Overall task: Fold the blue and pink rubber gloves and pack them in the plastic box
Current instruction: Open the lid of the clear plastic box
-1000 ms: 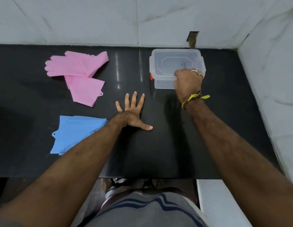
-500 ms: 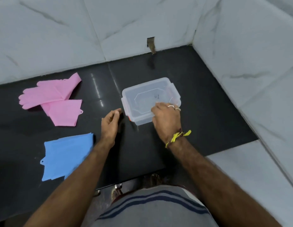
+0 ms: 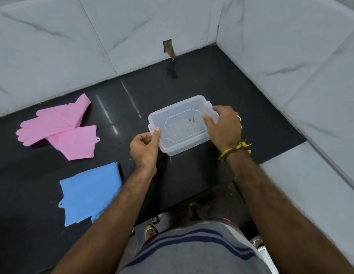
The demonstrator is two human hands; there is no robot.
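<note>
A clear plastic box (image 3: 180, 123) with its lid on sits on the black counter (image 3: 231, 99), right of centre. My left hand (image 3: 145, 149) grips its near-left corner, thumb on the lid. My right hand (image 3: 223, 127) holds the box's right end, fingers over the lid edge. Two pink rubber gloves (image 3: 59, 127) lie at the left, one spread with fingers showing, the other folded beneath it. The blue gloves (image 3: 89, 192) lie folded flat at the near left, partly under my left forearm.
White marble-look tiled walls enclose the counter at the back and right, with a small notch (image 3: 168, 48) in the back wall. A white ledge (image 3: 310, 194) runs at the right front. The counter's front edge is near my body.
My left hand left the counter and took the box's near-left corner. My right hand moved from the box's front to its right end. The view swung right.
</note>
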